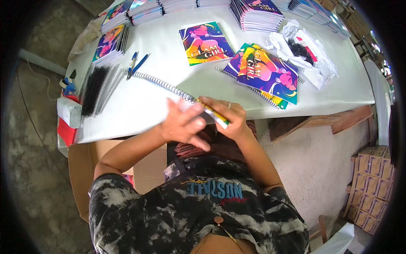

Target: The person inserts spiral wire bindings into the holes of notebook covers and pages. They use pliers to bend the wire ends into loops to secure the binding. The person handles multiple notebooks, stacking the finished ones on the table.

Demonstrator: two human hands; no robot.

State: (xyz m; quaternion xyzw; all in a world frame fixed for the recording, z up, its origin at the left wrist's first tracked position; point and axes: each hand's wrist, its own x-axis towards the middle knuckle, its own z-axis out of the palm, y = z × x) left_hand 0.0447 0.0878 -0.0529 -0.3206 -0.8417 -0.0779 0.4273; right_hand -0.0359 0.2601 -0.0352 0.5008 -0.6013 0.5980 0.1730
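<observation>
Notebook (222, 121): located just over the near table edge, seen nearly edge-on, in the right hand.
Right hand (230, 116): fingers and thumb were clamped on the notebook near its spine.
Left hand (182, 122): fingers were spread apart and blurred beside the coil; contact could not be determined.
Spiral coil (165, 86): ran from the notebook toward the blue pens (141, 63) at upper left.
Cardboard box (80, 169): stood below the table at left; a colourful item (128, 180) showed inside, mostly hidden.
White wrapper (316, 79): lay crumpled and open at right, with black coils (299, 50) inside.
Cartons (370, 186): were stacked at far right; contents could not be seen.
Table (139, 108): had a white covering; carried loose coils (95, 91) at left, a coil-bound pile (270, 76) at right and book stacks (257, 16) along the far side.
Room: concrete floor (38, 144) extended at left; a wooden piece (321, 122) sat below the table's right side.
</observation>
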